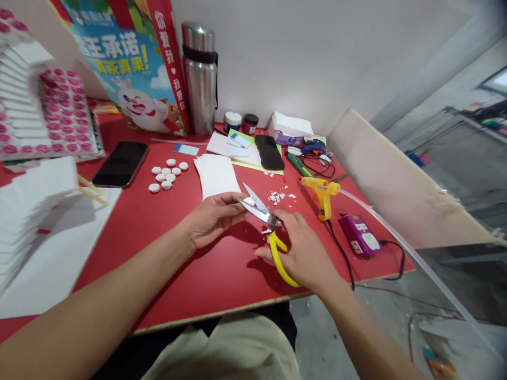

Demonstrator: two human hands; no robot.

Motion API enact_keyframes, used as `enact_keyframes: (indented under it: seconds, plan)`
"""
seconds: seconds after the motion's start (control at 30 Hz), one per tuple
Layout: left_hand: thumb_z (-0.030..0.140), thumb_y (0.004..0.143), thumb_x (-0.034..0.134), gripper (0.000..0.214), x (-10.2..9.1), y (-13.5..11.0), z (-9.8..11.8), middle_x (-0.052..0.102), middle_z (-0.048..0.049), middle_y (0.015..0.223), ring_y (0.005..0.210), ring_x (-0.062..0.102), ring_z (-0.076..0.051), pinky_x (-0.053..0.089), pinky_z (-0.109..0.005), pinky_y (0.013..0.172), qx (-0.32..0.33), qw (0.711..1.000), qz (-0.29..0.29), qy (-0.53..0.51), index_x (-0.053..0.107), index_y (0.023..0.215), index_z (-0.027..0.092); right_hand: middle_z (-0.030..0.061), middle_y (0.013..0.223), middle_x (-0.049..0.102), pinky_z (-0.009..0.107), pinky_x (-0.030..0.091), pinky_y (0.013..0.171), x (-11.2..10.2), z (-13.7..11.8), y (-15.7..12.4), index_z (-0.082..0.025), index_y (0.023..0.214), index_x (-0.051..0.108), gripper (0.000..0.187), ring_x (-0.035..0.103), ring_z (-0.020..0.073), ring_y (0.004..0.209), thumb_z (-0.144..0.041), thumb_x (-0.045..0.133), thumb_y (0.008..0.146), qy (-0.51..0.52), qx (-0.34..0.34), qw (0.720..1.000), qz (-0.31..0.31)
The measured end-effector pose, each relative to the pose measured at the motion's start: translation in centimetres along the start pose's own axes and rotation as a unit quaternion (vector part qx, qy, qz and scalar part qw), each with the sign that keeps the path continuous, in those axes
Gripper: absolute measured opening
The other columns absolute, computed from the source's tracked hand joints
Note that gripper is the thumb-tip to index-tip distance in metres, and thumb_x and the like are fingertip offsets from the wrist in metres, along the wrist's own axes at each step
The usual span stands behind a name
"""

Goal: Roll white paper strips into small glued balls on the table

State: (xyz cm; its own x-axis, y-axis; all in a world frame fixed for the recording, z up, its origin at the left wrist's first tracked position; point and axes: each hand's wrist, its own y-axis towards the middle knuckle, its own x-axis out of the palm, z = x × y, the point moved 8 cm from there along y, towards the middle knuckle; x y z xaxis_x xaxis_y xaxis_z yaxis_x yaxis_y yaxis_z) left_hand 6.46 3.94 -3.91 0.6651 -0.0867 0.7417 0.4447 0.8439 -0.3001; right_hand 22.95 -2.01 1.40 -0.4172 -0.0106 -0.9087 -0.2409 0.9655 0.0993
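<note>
My right hand [303, 250] grips a pair of scissors [280, 258] with yellow handles, its fingers wrapped round them. The blades stand apart and point up and left toward my left hand [214, 217]. Pinched in my left fingertips is a small white piece [249, 201], lying between the blades; its exact shape is partly hidden. White paper scraps [277, 197] are scattered on the red table just beyond the scissors. Behind my left hand lies a stack of white paper sheets [217, 174], and to its left is a group of small round white pieces [167, 174].
At right are a yellow glue gun [322, 196] with a long clear stick and a purple power socket [361, 236]. Two phones [121, 163] [269, 152], a steel flask [200, 79] and a printed bag [130, 68] stand or lie behind. A white layered model [35, 211] occupies the left.
</note>
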Motion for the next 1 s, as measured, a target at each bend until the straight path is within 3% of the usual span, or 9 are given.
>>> enact_keyframes:
  seconds: [0.3,0.83,1.0]
  plan:
    - [-0.002,0.072,0.079,0.018,0.52,-0.28,0.02,0.078,-0.0064,0.086,0.085,0.075,-0.016,0.059,-0.032,0.096,-0.003,1.0,-0.007,0.015,0.078,0.084,0.01,0.016,0.116,0.066,0.046,0.055,0.084,-0.05,-0.35,-0.12,-0.02,0.132,0.053,0.066,0.068,0.0343,0.101,-0.062,0.071,0.085,-0.043,-0.015,0.999,0.019]
    - [-0.003,0.079,0.073,0.014,0.14,-0.2,-0.17,0.077,-0.0093,0.089,0.08,0.074,-0.014,0.062,-0.023,0.084,-0.017,0.999,0.02,0.021,0.077,0.088,0.007,0.0147,0.109,0.07,0.044,0.056,0.081,0.4,-0.43,-0.42,-0.019,0.129,0.055,0.056,0.07,0.0303,0.089,-0.06,0.064,0.092,-0.034,-0.015,0.999,0.031]
    - [-0.003,0.08,0.073,0.013,0.08,-0.13,-0.26,0.077,-0.0088,0.087,0.079,0.075,-0.014,0.062,-0.023,0.084,-0.018,1.0,0.016,0.019,0.077,0.087,0.007,0.0165,0.114,0.071,0.043,0.056,0.083,0.37,-0.53,-0.6,-0.018,0.129,0.055,0.053,0.071,0.032,0.098,-0.058,0.06,0.095,-0.032,-0.018,0.998,0.041]
